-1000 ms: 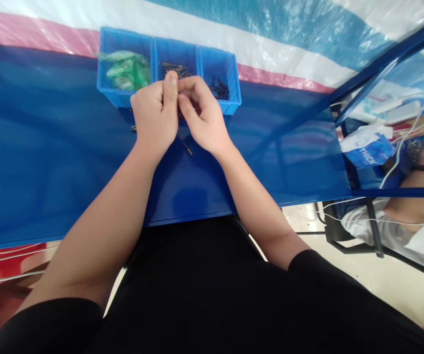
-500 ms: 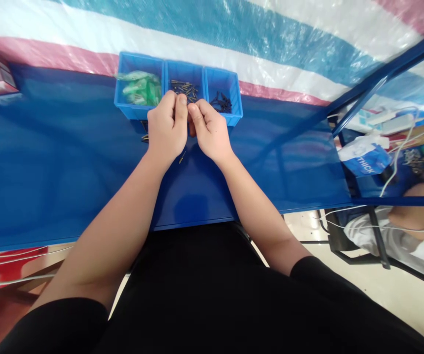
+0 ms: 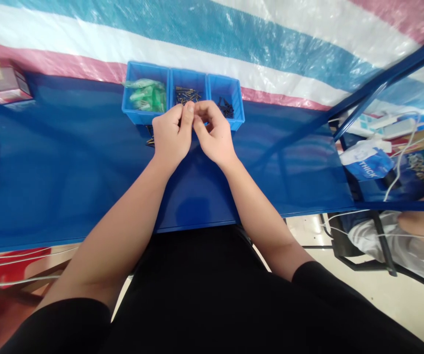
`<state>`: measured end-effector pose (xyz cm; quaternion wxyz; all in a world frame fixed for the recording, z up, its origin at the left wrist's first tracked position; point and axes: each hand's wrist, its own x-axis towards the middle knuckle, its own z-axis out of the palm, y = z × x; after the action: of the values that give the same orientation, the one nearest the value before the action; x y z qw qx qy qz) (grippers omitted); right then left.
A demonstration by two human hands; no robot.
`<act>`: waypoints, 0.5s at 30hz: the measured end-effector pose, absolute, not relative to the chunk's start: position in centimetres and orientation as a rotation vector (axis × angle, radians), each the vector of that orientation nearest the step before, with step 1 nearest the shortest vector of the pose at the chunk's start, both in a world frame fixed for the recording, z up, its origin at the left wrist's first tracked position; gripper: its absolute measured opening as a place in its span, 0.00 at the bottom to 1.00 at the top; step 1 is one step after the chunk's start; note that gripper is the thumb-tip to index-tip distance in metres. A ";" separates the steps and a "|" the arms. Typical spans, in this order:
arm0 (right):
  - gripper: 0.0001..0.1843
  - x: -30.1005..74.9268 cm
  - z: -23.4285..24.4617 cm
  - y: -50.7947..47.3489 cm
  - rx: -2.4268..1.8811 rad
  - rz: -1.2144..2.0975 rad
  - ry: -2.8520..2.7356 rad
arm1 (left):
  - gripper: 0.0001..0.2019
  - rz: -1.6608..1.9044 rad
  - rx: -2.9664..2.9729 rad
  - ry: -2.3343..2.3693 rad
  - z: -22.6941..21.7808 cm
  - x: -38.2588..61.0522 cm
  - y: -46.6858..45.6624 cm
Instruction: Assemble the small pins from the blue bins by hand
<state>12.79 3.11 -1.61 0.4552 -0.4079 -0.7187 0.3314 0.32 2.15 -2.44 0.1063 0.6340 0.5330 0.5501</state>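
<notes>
My left hand (image 3: 172,130) is closed, its thumb pressed against the curled fingers. Against it, fingertip to fingertip, is my right hand (image 3: 215,130), also closed in a pinch. Whatever they hold between them is too small or hidden to make out. Just beyond stands a blue three-part bin (image 3: 147,117). Green plastic packets (image 3: 148,96) fill its left compartment. Thin brass-and-dark pins (image 3: 187,94) lie in the middle one, partly covered by my fingers. Small black pieces (image 3: 226,107) are in the right one. A few dark and brass pieces (image 3: 150,141) lie beside my left wrist.
The blue table (image 3: 86,162) runs up to a striped plastic sheet (image 3: 256,44). A box (image 3: 3,83) stands at the far left. On the right are a blue metal frame (image 3: 381,86), a blue-and-white bag (image 3: 366,160), white cables and a seated person's bare limb (image 3: 423,221).
The view has shifted slightly. My right fingers have lifted into a rounder arch, and the small brass piece that lay on the table below my hands no longer shows.
</notes>
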 end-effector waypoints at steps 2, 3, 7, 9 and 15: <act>0.22 12.9 -1.6 3.0 -0.986 0.793 -1.829 | 0.27 1.644 1.841 1.560 -2.4 0.2 2.1; 0.21 12.9 -1.7 3.0 -0.975 0.779 -1.846 | 0.28 1.658 1.831 1.547 -2.5 0.2 2.1; 0.22 12.9 -2.0 3.2 -0.944 0.742 -1.844 | 0.30 1.676 1.762 1.493 -2.8 0.0 2.3; 0.23 12.8 -2.1 3.3 -0.950 0.738 -1.817 | 0.30 1.667 1.739 1.485 -3.0 0.1 2.5; 0.28 12.8 -2.2 3.6 -1.023 0.779 -1.711 | 0.25 1.626 1.772 1.492 -3.3 0.3 2.5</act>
<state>12.78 3.58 -2.17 0.4798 -0.4194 -0.7014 0.3193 0.30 2.47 -3.27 0.1551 0.6185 0.5207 0.5677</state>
